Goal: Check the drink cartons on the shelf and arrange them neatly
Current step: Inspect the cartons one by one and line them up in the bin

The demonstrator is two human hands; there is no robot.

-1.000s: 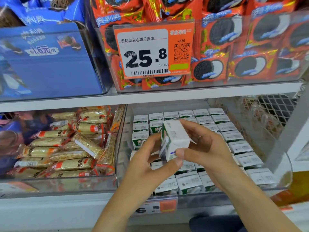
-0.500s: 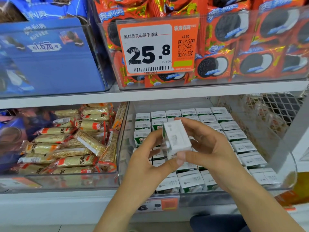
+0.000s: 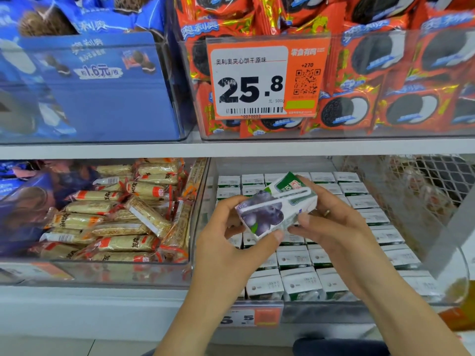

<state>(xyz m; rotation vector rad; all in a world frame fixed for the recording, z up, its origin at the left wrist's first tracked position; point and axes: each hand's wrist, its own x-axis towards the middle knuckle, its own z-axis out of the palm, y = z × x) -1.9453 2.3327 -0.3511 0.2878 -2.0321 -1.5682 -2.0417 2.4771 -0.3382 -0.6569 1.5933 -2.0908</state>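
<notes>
A small drink carton [image 3: 276, 208] with a blueberry picture, a green top and a straw taped to its side lies tilted between both my hands, above the bin. My left hand [image 3: 228, 242] grips its lower left end, thumb under the corner. My right hand [image 3: 331, 224] holds its right end, fingers curled behind it and thumb on the front. Below, rows of several white and green cartons [image 3: 300, 281] stand upright in a clear plastic bin [image 3: 341, 308] on the lower shelf.
Left of the cartons a clear bin [image 3: 97, 273] holds wrapped cracker packs. The shelf above [image 3: 231, 147] carries red and blue cookie packs behind an orange price tag [image 3: 264, 78]. A wire mesh panel [image 3: 411, 191] bounds the carton bin on the right.
The carton has been turned in my hands from showing a plain white face to showing its blueberry side, now lying more sideways. Both hands stay on it.
</notes>
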